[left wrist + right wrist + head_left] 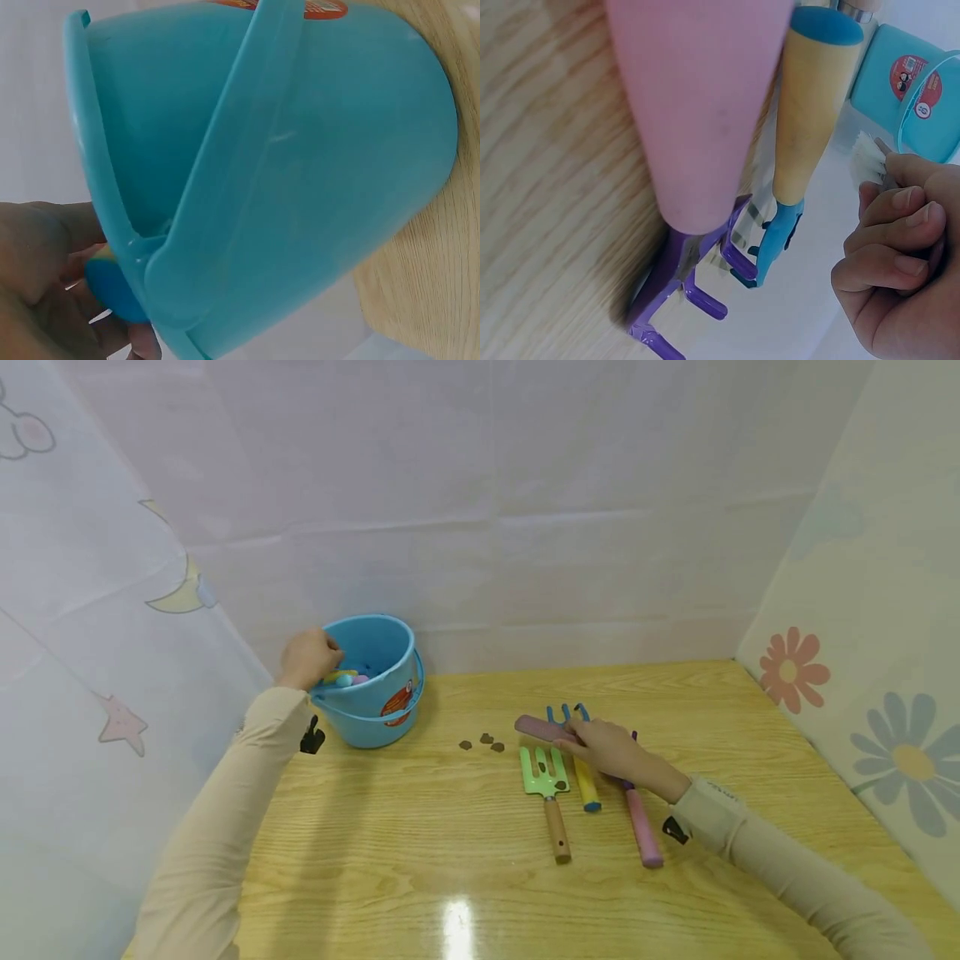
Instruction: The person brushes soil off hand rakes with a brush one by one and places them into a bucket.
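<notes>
At the left, my left hand (309,658) curls over the rim of a blue toy bucket (375,727). Its fingers grip a yellow handle with a blue end (114,289) at the rim; the tool's head is hidden. My right hand (611,747) holds a brush (542,728) with a dull pinkish-brown back, its white bristles (868,159) showing in the right wrist view. Below and around that hand lie a green fork (555,814) with a wooden handle, a yellow-handled blue fork (587,785) and a pink-handled purple rake (642,827).
Several dark brown bits (487,739) lie on the wooden table (420,860) between bucket and tools; a couple rest on the green fork. Other tool ends, one pink (360,679), show inside the bucket. Printed cloth walls (487,552) stand behind and at both sides.
</notes>
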The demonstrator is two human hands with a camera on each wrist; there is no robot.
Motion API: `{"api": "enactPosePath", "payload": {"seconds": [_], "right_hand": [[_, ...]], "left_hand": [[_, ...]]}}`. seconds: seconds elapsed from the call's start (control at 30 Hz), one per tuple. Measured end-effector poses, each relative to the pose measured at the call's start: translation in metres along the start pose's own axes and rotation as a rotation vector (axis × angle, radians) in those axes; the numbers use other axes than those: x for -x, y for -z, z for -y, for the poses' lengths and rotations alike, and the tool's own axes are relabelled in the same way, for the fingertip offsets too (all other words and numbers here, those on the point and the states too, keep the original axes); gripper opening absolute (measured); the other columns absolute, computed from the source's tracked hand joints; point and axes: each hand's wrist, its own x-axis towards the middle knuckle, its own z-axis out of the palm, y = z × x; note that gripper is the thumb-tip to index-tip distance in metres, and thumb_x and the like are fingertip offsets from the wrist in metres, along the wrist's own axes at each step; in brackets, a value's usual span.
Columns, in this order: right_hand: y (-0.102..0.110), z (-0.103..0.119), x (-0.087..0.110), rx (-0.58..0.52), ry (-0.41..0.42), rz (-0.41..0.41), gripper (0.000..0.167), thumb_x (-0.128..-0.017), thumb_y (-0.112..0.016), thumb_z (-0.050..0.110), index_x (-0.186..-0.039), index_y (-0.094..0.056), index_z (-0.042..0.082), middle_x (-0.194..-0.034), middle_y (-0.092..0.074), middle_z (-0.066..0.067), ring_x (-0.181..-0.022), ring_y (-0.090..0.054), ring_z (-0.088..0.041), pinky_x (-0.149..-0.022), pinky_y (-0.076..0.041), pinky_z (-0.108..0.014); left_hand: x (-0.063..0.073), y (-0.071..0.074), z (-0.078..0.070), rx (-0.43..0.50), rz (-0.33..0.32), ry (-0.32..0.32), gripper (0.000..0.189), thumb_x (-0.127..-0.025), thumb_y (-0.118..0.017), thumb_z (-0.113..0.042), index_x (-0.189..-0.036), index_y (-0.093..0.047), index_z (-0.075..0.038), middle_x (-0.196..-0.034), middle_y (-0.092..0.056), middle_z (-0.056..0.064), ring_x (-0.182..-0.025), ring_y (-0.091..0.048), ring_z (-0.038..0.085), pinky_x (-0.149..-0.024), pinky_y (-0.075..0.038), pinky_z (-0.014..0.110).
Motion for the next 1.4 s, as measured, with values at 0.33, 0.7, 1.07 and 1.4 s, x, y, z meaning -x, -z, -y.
{"api": "enactPosePath", "payload": {"seconds": [0.33,0.7,1.07,1.4], "right_hand": [[0.000,0.000,0.001,-0.014,0.004,0.003,0.028,-0.101,-0.059,0.027,-0.079,-0.050,0.011,-0.056,-0.033,0.007,-0.046,-0.029,-0.005,-0.046,-0.024,-0.021],[0.004,0.004,0.000,-0.011,0.002,-0.001,0.029,-0.101,-0.059,0.025,-0.078,-0.049,0.011,-0.058,-0.035,0.005,-0.048,-0.031,-0.006,-0.047,-0.026,-0.022],[0.003,-0.002,0.004,-0.040,-0.010,0.001,0.023,-0.101,-0.059,0.026,-0.093,-0.060,0.005,-0.056,-0.033,0.007,-0.047,-0.029,-0.006,-0.046,-0.024,-0.022],[0.008,-0.003,0.004,-0.030,-0.028,0.029,0.024,-0.100,-0.060,0.027,-0.084,-0.055,0.010,-0.057,-0.038,0.005,-0.047,-0.032,-0.006,-0.046,-0.025,-0.022]], "left_hand": [[0.002,-0.005,0.000,0.055,-0.070,-0.040,0.043,-0.083,-0.050,0.003,-0.051,-0.031,-0.018,-0.050,-0.021,-0.005,-0.050,-0.018,0.012,-0.047,-0.019,0.028],[0.005,-0.005,-0.003,0.083,-0.056,-0.023,0.033,-0.088,-0.053,0.001,-0.056,-0.052,-0.007,-0.050,-0.034,-0.002,-0.048,-0.025,0.012,-0.048,-0.025,0.029],[0.010,-0.002,-0.006,0.116,-0.095,-0.009,0.022,-0.095,-0.051,-0.004,-0.088,-0.066,0.010,-0.059,-0.053,0.010,-0.047,-0.038,0.014,-0.049,-0.034,0.032],[0.012,-0.005,-0.003,0.099,-0.191,0.009,0.027,-0.099,-0.047,-0.015,-0.093,-0.065,0.004,-0.056,-0.050,0.006,-0.044,-0.037,0.014,-0.043,-0.031,0.031]]}}
